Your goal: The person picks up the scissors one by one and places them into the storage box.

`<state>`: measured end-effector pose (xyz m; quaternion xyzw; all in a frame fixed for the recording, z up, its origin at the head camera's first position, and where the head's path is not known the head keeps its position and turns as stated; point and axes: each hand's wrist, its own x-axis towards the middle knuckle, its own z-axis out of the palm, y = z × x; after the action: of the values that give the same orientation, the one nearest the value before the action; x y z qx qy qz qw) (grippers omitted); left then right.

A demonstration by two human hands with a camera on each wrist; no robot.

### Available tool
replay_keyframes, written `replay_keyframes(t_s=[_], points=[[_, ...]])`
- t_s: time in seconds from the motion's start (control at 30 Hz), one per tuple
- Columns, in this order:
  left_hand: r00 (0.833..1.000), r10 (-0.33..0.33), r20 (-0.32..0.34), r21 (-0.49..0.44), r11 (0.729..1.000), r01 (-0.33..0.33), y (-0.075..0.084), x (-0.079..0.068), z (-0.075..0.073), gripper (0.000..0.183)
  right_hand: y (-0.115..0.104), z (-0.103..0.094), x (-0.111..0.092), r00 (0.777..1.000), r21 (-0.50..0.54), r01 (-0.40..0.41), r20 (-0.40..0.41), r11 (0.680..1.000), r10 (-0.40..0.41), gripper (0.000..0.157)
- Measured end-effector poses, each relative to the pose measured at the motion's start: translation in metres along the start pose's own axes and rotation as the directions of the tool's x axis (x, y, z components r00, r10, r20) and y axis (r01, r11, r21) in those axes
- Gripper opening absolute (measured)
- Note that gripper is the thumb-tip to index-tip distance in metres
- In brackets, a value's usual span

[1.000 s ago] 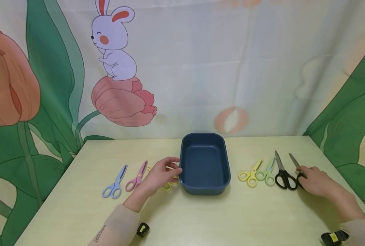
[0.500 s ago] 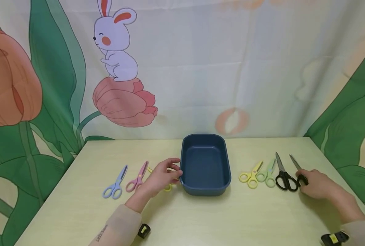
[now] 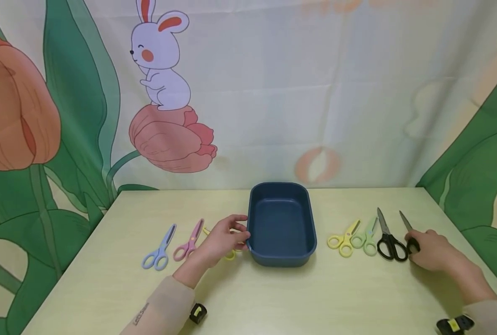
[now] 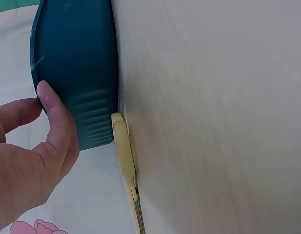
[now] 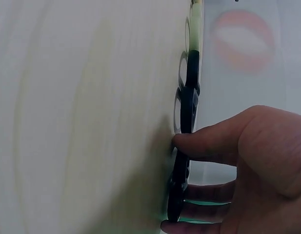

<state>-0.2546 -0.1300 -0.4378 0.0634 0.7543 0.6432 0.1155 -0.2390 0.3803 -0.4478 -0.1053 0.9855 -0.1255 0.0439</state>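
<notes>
Even, bright, soft light — faint shadows under the hands, wrist views blurred — no glare.

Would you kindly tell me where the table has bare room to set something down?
The near strip of the table, in front of the blue tray between the two forearms, is bare, as is the far edge behind the scissors. It is crowded beside the tray: the left hand by three scissors, the right hand by four.
</notes>
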Motion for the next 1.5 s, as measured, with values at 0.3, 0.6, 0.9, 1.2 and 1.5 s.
replay_keyframes(t_s=[0.3,0.6,0.9,1.2,1.5], points=[[1.0,-0.008,0.006,-0.032,0.999,0.008,0.001,-0.001,0.0,0.05,-0.001,-0.004,-0.001,0.998,0.024,-0.047,-0.046,0.999,0.048,0.036],[1.0,-0.02,0.021,-0.061,0.998,0.021,0.001,-0.001,-0.001,0.052,-0.009,-0.013,0.0,0.995,0.048,-0.074,-0.061,0.996,0.076,0.047],[0.999,-0.022,0.047,-0.081,0.996,0.026,-0.001,-0.001,-0.002,0.052,-0.027,-0.017,0.004,0.993,0.058,-0.09,-0.072,0.994,0.094,0.055],[0.998,-0.047,0.051,-0.079,0.996,0.051,0.001,-0.002,-0.001,0.052,-0.052,-0.01,0.012,0.987,0.051,-0.072,-0.141,0.996,0.078,0.049],[0.997,-0.063,0.053,-0.081,0.994,0.067,0.0,-0.001,0.0,0.053,-0.075,-0.005,0.019,0.98,0.026,-0.042,-0.191,0.999,0.047,0.048]])
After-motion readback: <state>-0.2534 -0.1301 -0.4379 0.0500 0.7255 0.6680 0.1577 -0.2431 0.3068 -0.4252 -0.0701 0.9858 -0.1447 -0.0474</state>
